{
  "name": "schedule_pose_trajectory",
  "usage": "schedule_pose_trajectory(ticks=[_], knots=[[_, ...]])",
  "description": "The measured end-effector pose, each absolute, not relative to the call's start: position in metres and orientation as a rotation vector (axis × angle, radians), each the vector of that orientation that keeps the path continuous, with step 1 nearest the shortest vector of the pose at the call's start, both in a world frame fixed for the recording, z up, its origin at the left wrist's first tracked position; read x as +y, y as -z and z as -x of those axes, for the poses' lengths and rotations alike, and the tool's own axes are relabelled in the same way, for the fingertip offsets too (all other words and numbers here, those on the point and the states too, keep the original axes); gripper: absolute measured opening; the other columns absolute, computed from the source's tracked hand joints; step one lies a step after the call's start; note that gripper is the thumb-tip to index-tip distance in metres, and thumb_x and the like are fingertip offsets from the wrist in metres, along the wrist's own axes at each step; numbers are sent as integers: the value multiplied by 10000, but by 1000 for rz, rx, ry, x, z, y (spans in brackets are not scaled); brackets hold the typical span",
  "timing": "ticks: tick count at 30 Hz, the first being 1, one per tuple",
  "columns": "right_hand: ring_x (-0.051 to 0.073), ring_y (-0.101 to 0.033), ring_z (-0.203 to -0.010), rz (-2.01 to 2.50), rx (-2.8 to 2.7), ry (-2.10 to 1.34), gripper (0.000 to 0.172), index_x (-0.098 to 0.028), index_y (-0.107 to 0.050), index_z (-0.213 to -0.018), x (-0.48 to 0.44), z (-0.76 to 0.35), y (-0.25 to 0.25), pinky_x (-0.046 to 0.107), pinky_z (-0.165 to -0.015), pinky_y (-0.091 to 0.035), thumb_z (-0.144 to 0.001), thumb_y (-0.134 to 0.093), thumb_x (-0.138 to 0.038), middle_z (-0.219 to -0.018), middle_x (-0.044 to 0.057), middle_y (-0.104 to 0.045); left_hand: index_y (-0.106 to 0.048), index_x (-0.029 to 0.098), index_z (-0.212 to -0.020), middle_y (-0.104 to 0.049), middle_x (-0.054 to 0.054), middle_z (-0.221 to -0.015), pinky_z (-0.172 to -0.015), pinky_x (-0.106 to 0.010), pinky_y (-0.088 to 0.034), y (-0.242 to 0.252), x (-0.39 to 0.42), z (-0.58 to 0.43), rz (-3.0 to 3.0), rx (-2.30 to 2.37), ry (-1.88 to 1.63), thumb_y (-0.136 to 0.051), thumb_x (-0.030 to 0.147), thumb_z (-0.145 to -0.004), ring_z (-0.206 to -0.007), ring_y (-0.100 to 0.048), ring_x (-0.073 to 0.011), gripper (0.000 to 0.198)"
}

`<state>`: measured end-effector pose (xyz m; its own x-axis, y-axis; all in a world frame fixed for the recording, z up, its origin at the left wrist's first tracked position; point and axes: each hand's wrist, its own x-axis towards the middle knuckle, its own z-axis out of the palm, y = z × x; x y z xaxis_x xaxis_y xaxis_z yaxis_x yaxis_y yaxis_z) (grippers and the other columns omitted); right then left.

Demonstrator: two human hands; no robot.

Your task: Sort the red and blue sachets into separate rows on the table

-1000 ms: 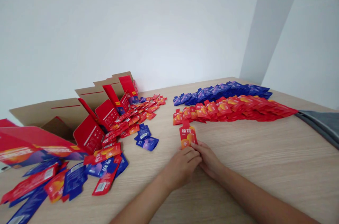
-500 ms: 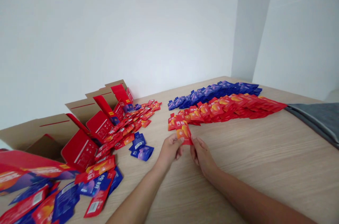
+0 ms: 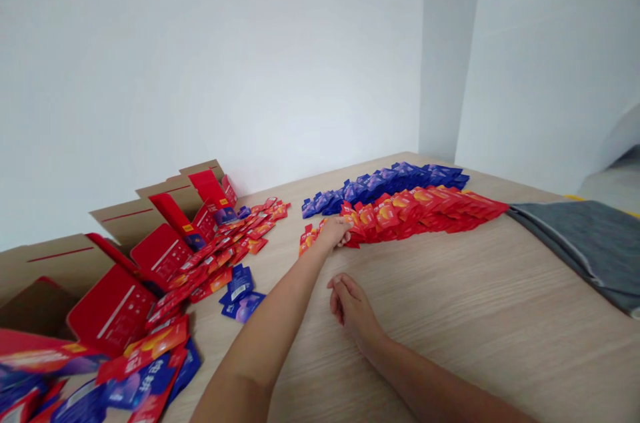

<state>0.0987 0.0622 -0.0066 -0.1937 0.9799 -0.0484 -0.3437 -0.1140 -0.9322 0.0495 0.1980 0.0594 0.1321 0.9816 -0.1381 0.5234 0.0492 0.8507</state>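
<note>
My left hand (image 3: 336, 231) reaches to the near left end of a row of overlapping red pouches (image 3: 425, 209). Its fingers are closed on a red pouch (image 3: 353, 223) with an orange-yellow print, which lies against the row and is partly hidden by the hand. Nearer to me, my right hand (image 3: 354, 308) hovers low over the table or rests on it, fingers curled in and nothing visible in them. Behind the red row runs a similar row of blue pouches (image 3: 390, 181).
Open red cartons (image 3: 113, 306) line the left side, with heaped red pouches (image 3: 215, 259) before them. Two or so blue pouches (image 3: 243, 296) lie near my left forearm. Mixed pouches (image 3: 145, 376) fill the lower left. A grey cloth (image 3: 580, 243) covers the table's right edge.
My left hand has carried the red pouch forward to the row. The right hand has let go of the pouch and drawn back towards me. The view has shifted slightly right.
</note>
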Motion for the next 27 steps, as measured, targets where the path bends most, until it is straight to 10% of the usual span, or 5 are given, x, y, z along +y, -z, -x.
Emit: schedule_pose_trajectory(ticks=[9,13,19,27], knots=[[58,-351,-326,937,-1143,-1526,301,-186,-469,-759,60,-102,7,164,-309,-250,-747,-433,-485,-438,-80,-441,-578,149,-765,-557,29,-472,-393,-194,-371,-50,146,52,-1699,1892,-618,-393,396,-836,-358,-462,-89,316],[63,-366,-335,957,-1200,-1512,304,-186,-477,-760,59,-101,8,168,-315,-262,-747,-445,-488,-449,-77,-447,-577,103,-962,-674,-100,-843,-631,-255,-475,-40,108,145,-1698,2282,-538,-381,234,-834,-716,-629,-161,268],[65,-379,-338,971,-1288,-1469,299,-186,-479,-772,59,-101,12,168,-315,-272,-778,-428,-481,-462,-75,-451,-541,59,-1103,-553,-202,-1188,-926,-366,-377,-25,75,231,-1781,2658,-240,-460,174,-785,-1140,-486,-281,348],[66,-384,-337,990,-1287,-1497,323,-188,-475,-759,59,-100,9,173,-321,-278,-755,-426,-507,-460,-73,-456,-603,92,-1026,-558,-178,-1147,-874,-410,-401,-21,78,234,-2117,2675,87,-345,168,-840,-1105,-480,-304,327]])
